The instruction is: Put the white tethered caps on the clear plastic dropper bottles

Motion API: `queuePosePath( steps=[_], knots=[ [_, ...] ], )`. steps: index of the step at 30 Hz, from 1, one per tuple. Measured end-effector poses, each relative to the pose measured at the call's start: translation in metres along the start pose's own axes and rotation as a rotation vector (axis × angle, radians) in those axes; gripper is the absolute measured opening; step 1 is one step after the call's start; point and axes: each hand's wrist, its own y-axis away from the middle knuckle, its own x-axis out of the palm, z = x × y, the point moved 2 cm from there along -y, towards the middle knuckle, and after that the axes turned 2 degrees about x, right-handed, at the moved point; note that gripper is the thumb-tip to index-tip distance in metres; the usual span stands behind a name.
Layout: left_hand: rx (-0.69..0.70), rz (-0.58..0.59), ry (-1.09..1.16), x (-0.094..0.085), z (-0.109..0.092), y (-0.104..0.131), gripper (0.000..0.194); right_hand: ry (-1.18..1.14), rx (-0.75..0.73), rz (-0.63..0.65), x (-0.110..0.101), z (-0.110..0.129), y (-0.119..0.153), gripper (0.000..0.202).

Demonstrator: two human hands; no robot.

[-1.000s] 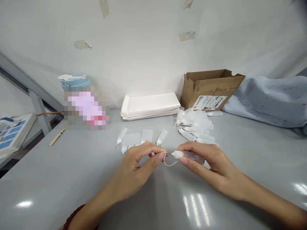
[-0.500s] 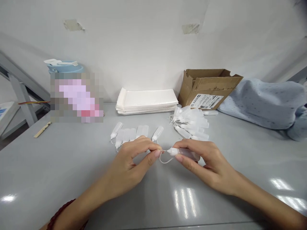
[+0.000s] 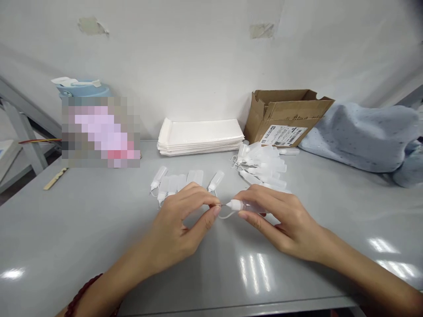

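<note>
My right hand (image 3: pixel 280 215) grips a small translucent squeeze bottle (image 3: pixel 236 205) by its body, its white nozzle pointing left. A thin metal needle bridges the short gap from the nozzle to the fingertips of my left hand (image 3: pixel 188 220). Thumb and forefinger there pinch the end of the bottle's white tether (image 3: pixel 226 216); the small cap at that end is mostly hidden by the fingers. Just beyond my left hand lie several similar bottles (image 3: pixel 194 177) in a loose row, with one separate bottle (image 3: pixel 216 180) to their right. A pile of more bottles (image 3: pixel 264 163) lies beyond my right hand.
A stack of white padded envelopes (image 3: pixel 201 134) sits against the wall. Right of it stands an open cardboard box (image 3: pixel 287 119), beside bluish cloth (image 3: pixel 363 138). A blue container (image 3: pixel 84 90), partly blurred out, is at the left, near a thin wooden stick (image 3: pixel 55 179).
The tether's loop hangs flatter than before between my fingers and the bottle. Both hands keep their grips, and the whole view has shifted slightly.
</note>
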Motion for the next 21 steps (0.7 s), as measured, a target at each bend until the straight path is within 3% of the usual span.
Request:
queuePosePath(
  steps=[10,21],
  knots=[
    [0.095,-0.092,-0.049,0.006,0.002,0.001,0.013,0.119,-0.100,-0.059,0.004,-0.004,0.000,0.017],
    [0.245,-0.182,-0.085,0.014,-0.006,0.002,0.015,0.065,-0.178,-0.127,0.011,-0.001,0.000,0.019]
  ],
)
